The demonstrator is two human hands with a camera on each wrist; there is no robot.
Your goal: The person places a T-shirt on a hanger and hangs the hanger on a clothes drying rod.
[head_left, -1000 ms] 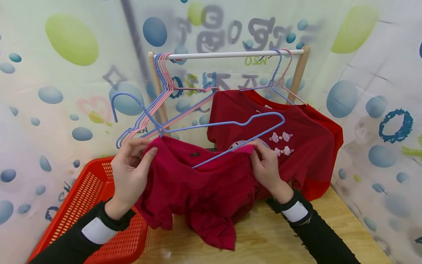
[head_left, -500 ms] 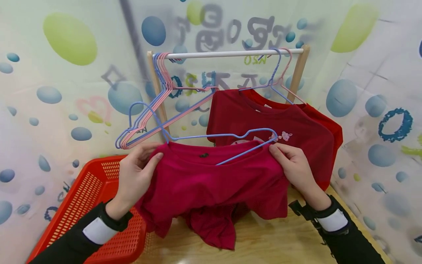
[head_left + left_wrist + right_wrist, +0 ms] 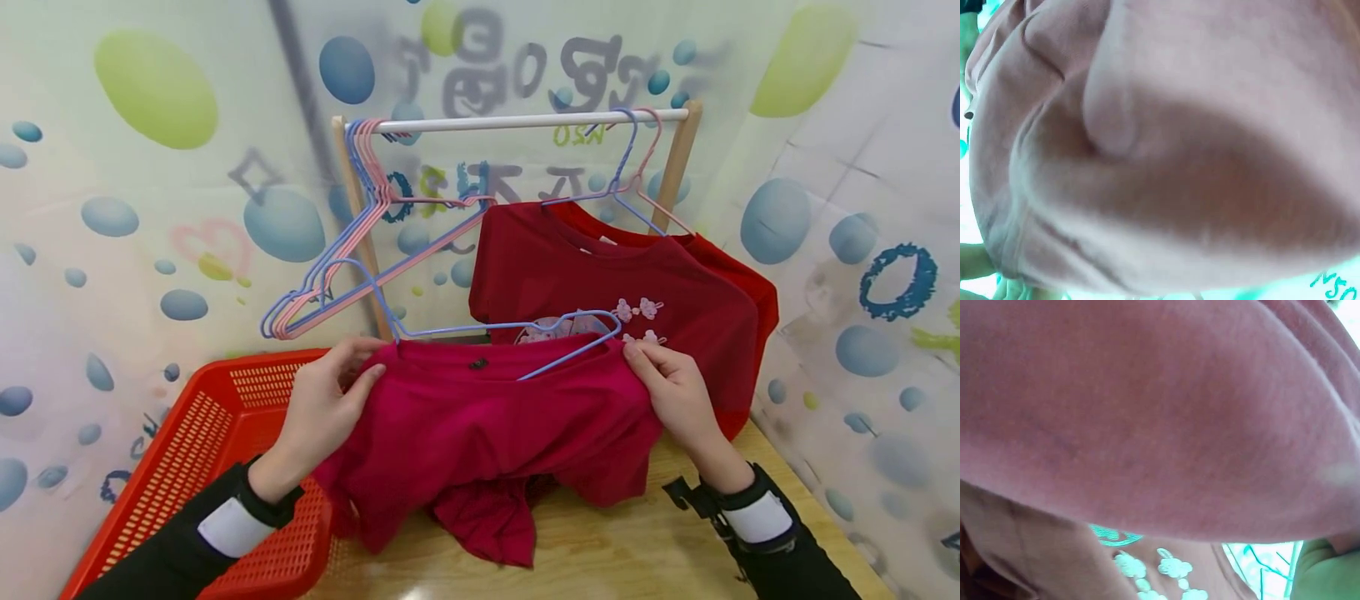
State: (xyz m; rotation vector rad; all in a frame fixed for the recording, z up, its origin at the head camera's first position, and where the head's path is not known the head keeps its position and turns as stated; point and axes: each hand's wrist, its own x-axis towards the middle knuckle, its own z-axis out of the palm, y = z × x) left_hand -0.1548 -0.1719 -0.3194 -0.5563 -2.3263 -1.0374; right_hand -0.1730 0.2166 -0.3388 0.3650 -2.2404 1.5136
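Observation:
A magenta-red T-shirt (image 3: 495, 425) hangs bunched between the two hands, its neckline towards the rack. A light-blue hanger (image 3: 480, 331) runs through the neckline; its left arm is hidden inside the shirt, while its right end sticks out above the collar. The left hand (image 3: 326, 408) pinches the shirt's left shoulder beside the hanger's neck. At the other shoulder, the right hand (image 3: 678, 396) pinches the fabric just beyond the hanger's exposed end. Shirt cloth (image 3: 1166, 187) fills most of the left wrist view, and cloth (image 3: 1160, 425) likewise covers much of the right wrist view.
Behind the shirt stands a rack with a white rail (image 3: 517, 122). Several blue and pink hangers (image 3: 360, 217) hang at its left, and dark red and bright red shirts (image 3: 675, 275) at its right. An orange-red basket (image 3: 202, 417) sits left on the wooden table (image 3: 600, 558).
The right hand has moved right, drawing the shirt's shoulder outward past the hanger's end and widening the collar. Hanger and shirt have dropped lower, and the hook has shifted right. The left hand keeps its pinch.

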